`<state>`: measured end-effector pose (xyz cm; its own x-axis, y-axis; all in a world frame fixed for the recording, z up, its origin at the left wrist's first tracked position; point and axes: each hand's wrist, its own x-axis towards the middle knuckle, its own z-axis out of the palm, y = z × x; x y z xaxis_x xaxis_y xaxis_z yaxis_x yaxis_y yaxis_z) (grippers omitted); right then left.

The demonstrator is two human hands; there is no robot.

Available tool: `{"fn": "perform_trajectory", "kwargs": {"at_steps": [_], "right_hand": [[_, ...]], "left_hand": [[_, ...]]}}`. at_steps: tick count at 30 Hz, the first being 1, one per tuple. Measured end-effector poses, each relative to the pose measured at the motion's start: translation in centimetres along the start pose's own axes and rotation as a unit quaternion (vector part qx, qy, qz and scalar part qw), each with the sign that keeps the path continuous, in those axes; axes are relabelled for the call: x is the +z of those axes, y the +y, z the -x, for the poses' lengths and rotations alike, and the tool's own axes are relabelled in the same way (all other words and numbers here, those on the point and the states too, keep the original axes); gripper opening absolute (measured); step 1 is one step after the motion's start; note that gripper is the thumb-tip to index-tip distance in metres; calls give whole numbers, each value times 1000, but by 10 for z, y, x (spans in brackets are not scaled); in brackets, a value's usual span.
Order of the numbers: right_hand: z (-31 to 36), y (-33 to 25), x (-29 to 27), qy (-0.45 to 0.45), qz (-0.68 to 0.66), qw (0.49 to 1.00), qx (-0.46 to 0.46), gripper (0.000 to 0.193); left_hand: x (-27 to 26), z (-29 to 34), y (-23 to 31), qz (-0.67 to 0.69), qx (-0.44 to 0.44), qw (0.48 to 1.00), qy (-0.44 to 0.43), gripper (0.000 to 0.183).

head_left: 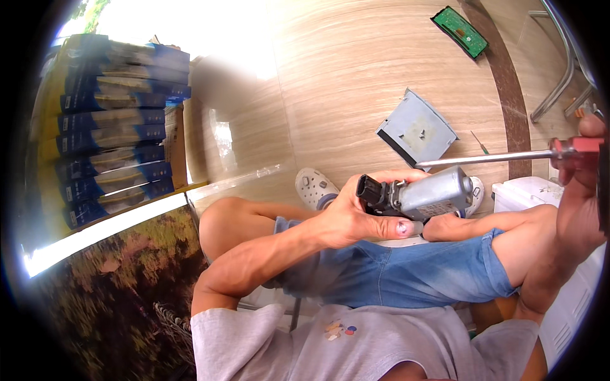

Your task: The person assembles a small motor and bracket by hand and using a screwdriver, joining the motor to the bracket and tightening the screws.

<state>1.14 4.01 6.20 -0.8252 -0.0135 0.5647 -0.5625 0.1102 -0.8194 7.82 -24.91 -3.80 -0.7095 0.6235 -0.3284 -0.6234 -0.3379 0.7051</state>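
A grey metal electric motor (438, 192) with a black plastic connector end lies in my left hand (349, 219). The fingers wrap behind it and the thumb presses along its near side, above my lap. On the right, my raised right hand (579, 203) is closed round the red handle of a screwdriver (489, 159). Its long steel shaft points left, and the tip appears just above the motor; whether the two touch I cannot tell. Part of the right hand is cut off by the dark picture rim.
On the tiled floor ahead lie a grey metal case (420, 127), a small thin screwdriver (480, 143) and a green circuit board (460, 32). Blue-and-white packages (114, 124) are stacked at left. A white box (527, 192) stands by my knee; metal chair legs (554, 95) rise at far right.
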Motion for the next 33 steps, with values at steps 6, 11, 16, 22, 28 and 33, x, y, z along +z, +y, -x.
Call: {"fn": "perform_trajectory", "kwargs": {"at_steps": [6,11,16,22,28,33], "right_hand": [[7,7,17,28,-50,996,73,37],[9,0,20,41,-9,993,112,38],[10,11,16,38,-44,991,120,41],[7,0,13,23,-20,993,112,40],[8,14,14,-1,-58,995,85,38],[11,10,13,-12,-41,996,81,37]], "left_hand": [[-5,4,-2,-30,-4,999,9,68],[-7,2,3,-76,-16,997,-21,65],[-8,5,-2,-54,-2,998,-21,63],[-3,0,1,-56,-11,998,-37,63],[-7,6,0,-54,-3,998,-28,64],[-9,6,-3,-59,10,997,-38,64]]}}
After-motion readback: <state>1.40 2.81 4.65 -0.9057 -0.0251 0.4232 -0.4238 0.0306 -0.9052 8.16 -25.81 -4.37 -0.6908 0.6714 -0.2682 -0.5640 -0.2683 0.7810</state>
